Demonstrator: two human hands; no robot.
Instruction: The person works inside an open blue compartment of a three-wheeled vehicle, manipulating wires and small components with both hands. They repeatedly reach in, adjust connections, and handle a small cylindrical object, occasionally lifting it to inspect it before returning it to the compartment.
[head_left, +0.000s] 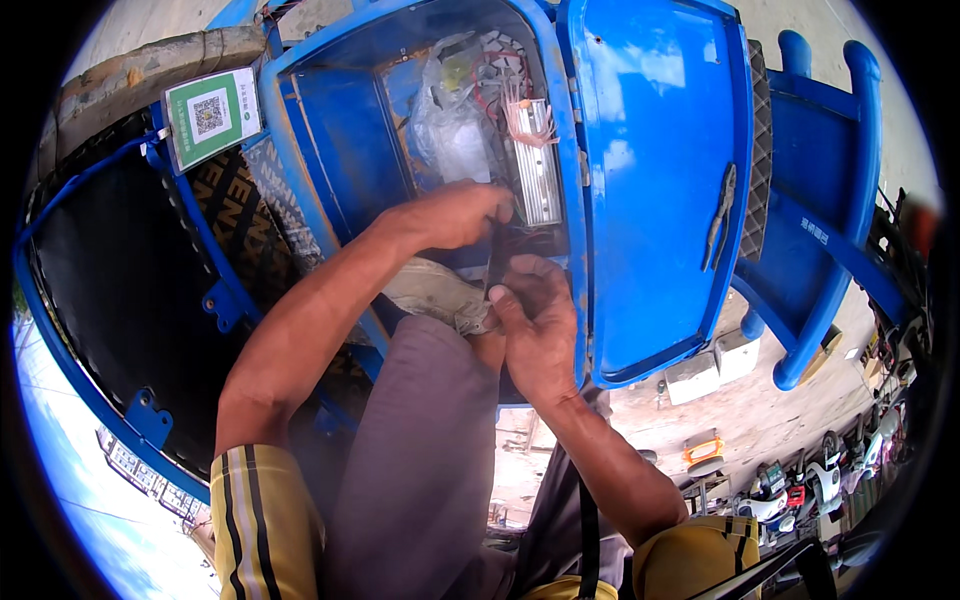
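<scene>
Right fingers (512,309) pinch a dark strip (496,258)

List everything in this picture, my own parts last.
metal box: one, blue, upper centre
lid: one, blue, right of box
pliers: one, dark, on lid
ribbed case: one, silver, in box
wires: several, reddish, by case
plastic bag: one, clear, beside case
strip: one, dark, centre, kind unclear
QR card: one, green and white, upper left
panel: one, black, far left
plastic chair or stool: one, blue, right
scooters: several, mixed colours, lower right
shoe: one, beige, centre
trousers: one, mauve, lower centre
sleeves: two, yellow, bottom
left hand: one, bare, above shoe
right hand: one, bare, right of shoe
</scene>
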